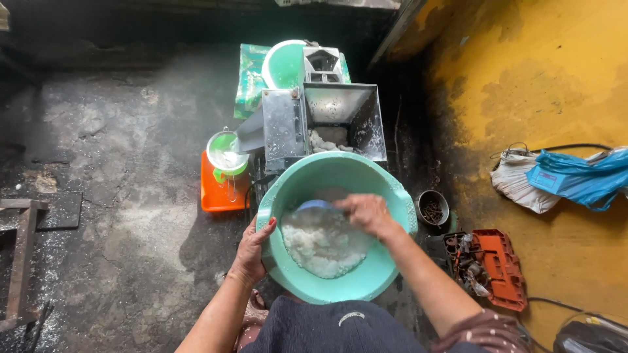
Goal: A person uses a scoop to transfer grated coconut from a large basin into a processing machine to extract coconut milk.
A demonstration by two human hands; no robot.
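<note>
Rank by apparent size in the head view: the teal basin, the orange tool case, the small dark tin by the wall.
1. Teal basin, clearly largest, though nearest the camera.
2. Orange tool case.
3. Small dark tin, smallest.

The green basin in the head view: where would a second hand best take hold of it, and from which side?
Probably the bare right rim of the green basin, from the right. The left hand holds the opposite rim, so a grip there balances it. The rim's lip gives fingers something to hook, and the right hand with its blue scoop works inside, over the white mash.
</note>
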